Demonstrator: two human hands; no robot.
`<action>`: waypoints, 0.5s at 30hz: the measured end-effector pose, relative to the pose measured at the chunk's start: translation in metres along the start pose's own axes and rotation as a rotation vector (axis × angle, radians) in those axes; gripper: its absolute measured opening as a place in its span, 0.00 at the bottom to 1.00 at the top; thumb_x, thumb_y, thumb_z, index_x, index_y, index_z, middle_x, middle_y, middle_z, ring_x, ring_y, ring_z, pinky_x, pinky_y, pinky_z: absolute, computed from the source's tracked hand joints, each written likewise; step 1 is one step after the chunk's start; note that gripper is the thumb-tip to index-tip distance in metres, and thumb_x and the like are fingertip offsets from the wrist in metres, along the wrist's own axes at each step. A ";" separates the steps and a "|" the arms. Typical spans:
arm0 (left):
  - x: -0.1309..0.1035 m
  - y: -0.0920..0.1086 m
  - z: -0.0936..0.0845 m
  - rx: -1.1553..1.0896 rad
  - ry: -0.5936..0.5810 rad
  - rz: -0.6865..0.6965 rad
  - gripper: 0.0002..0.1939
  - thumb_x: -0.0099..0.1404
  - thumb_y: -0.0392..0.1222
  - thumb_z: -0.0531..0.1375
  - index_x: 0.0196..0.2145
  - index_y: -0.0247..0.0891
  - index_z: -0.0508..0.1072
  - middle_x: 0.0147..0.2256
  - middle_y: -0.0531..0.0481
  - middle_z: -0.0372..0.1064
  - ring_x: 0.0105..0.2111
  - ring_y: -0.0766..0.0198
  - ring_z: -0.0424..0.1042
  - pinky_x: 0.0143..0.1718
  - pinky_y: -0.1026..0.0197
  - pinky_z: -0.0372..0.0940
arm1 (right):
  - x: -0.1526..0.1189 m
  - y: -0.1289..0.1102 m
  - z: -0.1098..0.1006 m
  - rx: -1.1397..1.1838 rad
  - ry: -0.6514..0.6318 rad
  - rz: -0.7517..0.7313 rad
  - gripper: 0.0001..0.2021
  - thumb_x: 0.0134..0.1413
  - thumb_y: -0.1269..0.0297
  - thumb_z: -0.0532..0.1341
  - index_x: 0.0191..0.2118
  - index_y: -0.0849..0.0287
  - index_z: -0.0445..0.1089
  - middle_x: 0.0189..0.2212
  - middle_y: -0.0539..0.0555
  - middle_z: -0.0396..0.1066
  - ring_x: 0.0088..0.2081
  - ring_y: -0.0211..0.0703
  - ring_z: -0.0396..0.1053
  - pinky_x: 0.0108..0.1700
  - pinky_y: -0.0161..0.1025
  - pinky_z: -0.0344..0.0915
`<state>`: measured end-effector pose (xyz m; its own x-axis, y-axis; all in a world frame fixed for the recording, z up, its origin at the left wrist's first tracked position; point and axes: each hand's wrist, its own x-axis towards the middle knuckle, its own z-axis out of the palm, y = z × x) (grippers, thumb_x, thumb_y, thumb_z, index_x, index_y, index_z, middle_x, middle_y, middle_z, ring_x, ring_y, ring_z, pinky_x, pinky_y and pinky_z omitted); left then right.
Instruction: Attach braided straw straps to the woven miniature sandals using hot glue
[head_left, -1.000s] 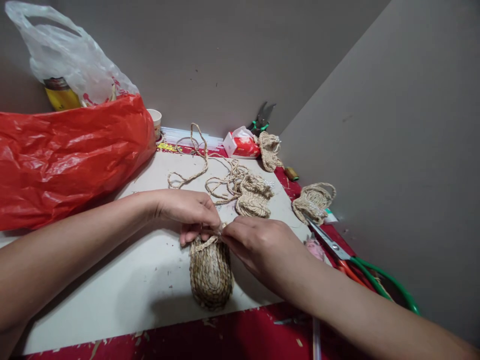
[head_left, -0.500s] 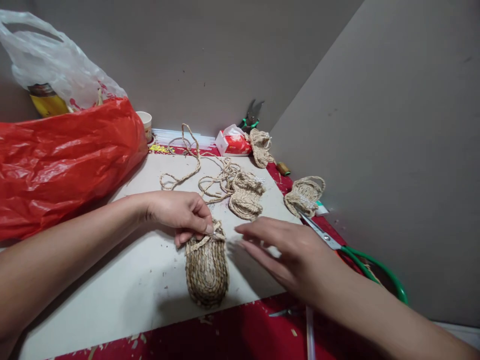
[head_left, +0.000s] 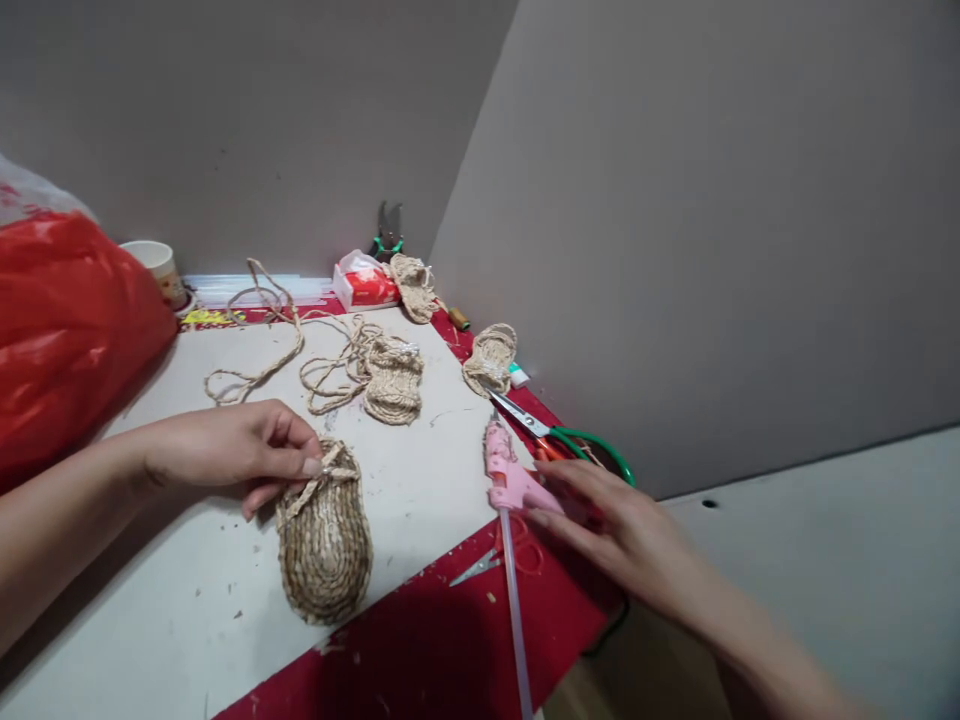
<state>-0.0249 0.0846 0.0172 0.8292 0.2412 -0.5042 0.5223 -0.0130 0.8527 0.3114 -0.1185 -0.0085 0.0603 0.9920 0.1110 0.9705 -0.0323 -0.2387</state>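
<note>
One-handed now: having swung right hand (head_left: 624,520), open, to glue gun (head_left: 506,482) at 2 o'clock, hence pinching 12-o'clock strap (head_left: 341,474) of woven sole (head_left: 328,555) with left hand (head_left: 259,448) alone.

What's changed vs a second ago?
Right hand came off the woven slipper and moved right to the pink glue gun; whether it grips is unclear. View swung right. Left hand still pinches the slipper's strap; green-handled scissors stayed put.
</note>
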 end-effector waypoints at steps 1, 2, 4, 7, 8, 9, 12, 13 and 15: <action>0.000 0.001 0.000 0.010 -0.001 -0.003 0.16 0.63 0.52 0.57 0.28 0.37 0.69 0.12 0.57 0.60 0.14 0.73 0.54 0.20 0.68 0.56 | 0.000 0.001 0.004 -0.034 -0.018 -0.014 0.18 0.57 0.54 0.57 0.49 0.60 0.68 0.48 0.62 0.71 0.48 0.53 0.70 0.47 0.47 0.70; 0.000 0.002 0.000 0.020 0.000 -0.004 0.16 0.64 0.53 0.56 0.28 0.36 0.69 0.12 0.57 0.60 0.14 0.73 0.54 0.20 0.68 0.56 | 0.000 0.002 0.006 -0.070 -0.030 -0.028 0.18 0.57 0.56 0.56 0.49 0.60 0.68 0.49 0.63 0.71 0.50 0.54 0.69 0.49 0.49 0.69; -0.001 0.003 0.000 0.030 0.003 -0.004 0.17 0.64 0.54 0.56 0.28 0.36 0.69 0.13 0.57 0.60 0.14 0.73 0.54 0.20 0.69 0.56 | 0.002 0.000 0.010 -0.123 -0.045 -0.048 0.17 0.58 0.60 0.54 0.50 0.61 0.67 0.50 0.64 0.70 0.51 0.55 0.69 0.49 0.51 0.69; -0.002 0.002 0.000 0.021 0.008 0.007 0.17 0.64 0.53 0.56 0.29 0.35 0.70 0.13 0.58 0.60 0.14 0.73 0.54 0.21 0.68 0.57 | 0.009 -0.005 0.011 -0.110 -0.056 -0.078 0.16 0.59 0.65 0.53 0.51 0.62 0.65 0.49 0.64 0.71 0.47 0.52 0.72 0.47 0.47 0.70; -0.003 0.002 0.000 0.010 0.006 0.020 0.16 0.64 0.52 0.56 0.30 0.35 0.69 0.13 0.58 0.60 0.14 0.73 0.55 0.21 0.68 0.57 | 0.012 -0.007 0.010 -0.082 -0.045 -0.080 0.15 0.59 0.65 0.53 0.50 0.62 0.65 0.48 0.64 0.71 0.46 0.51 0.73 0.45 0.46 0.71; -0.003 0.001 0.000 -0.002 0.005 0.027 0.15 0.64 0.51 0.57 0.30 0.35 0.69 0.12 0.58 0.60 0.14 0.73 0.56 0.21 0.69 0.57 | 0.015 -0.009 0.009 -0.046 -0.025 -0.079 0.15 0.59 0.64 0.53 0.50 0.61 0.65 0.47 0.63 0.72 0.44 0.51 0.73 0.44 0.45 0.71; -0.002 -0.001 0.000 -0.040 0.004 0.048 0.13 0.64 0.48 0.58 0.31 0.35 0.70 0.13 0.58 0.61 0.13 0.73 0.57 0.21 0.69 0.58 | 0.015 -0.003 0.003 0.112 0.044 -0.059 0.13 0.57 0.60 0.58 0.48 0.55 0.65 0.43 0.59 0.74 0.40 0.50 0.75 0.39 0.42 0.72; -0.002 -0.002 0.001 -0.061 0.007 0.050 0.12 0.63 0.47 0.58 0.31 0.35 0.70 0.13 0.58 0.61 0.13 0.73 0.57 0.21 0.68 0.59 | 0.009 0.005 0.001 0.177 0.055 -0.052 0.14 0.57 0.59 0.58 0.48 0.54 0.64 0.43 0.59 0.74 0.40 0.50 0.75 0.40 0.40 0.72; -0.002 -0.002 0.001 -0.109 0.010 0.052 0.10 0.62 0.46 0.59 0.32 0.35 0.70 0.14 0.59 0.61 0.13 0.74 0.58 0.21 0.68 0.61 | -0.016 0.032 0.000 0.293 0.011 0.016 0.16 0.61 0.63 0.55 0.54 0.51 0.62 0.47 0.61 0.73 0.43 0.49 0.74 0.42 0.37 0.72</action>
<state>-0.0270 0.0828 0.0162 0.8522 0.2527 -0.4582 0.4536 0.0799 0.8876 0.3416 -0.1359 -0.0181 0.0792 0.9902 0.1154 0.8606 -0.0094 -0.5092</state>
